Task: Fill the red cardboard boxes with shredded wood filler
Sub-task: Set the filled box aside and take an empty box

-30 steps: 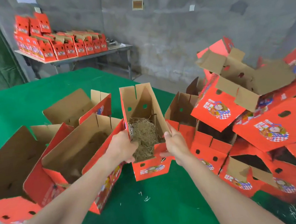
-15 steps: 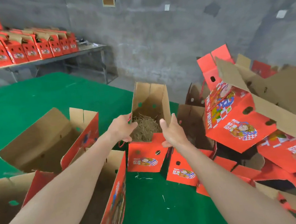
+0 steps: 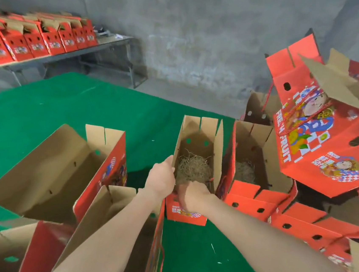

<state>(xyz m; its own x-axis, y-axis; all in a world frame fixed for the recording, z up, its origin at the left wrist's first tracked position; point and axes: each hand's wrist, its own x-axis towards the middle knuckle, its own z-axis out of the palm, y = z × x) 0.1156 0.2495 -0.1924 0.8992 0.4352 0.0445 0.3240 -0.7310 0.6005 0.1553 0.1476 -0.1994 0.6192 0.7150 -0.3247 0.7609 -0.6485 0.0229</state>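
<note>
Head view: green worktop point(image 3: 38, 110) carrying open red cardboard boxes.
Left edge: empty box point(image 3: 51, 171), flaps up, brown inside showing; second empty box point(image 3: 115, 209) just nearer.
Left hand point(image 3: 161, 180): clamped on the left wall of the middle box point(image 3: 198, 138), thumb up along the cardboard edge.
Middle box: upright, flaps open, toward the worktop's right edge.
Shredded wood filler point(image 3: 192, 169): loose clump in the bottom of the middle box.
Right hand point(image 3: 194, 197): over the middle box's near wall, fingers hidden and blurred; grip impossible to tell.
Neighbouring box point(image 3: 257, 145): against the middle box's right side, a little filler inside.
Right edge: tumbled pile of boxes point(image 3: 330, 142).
</note>
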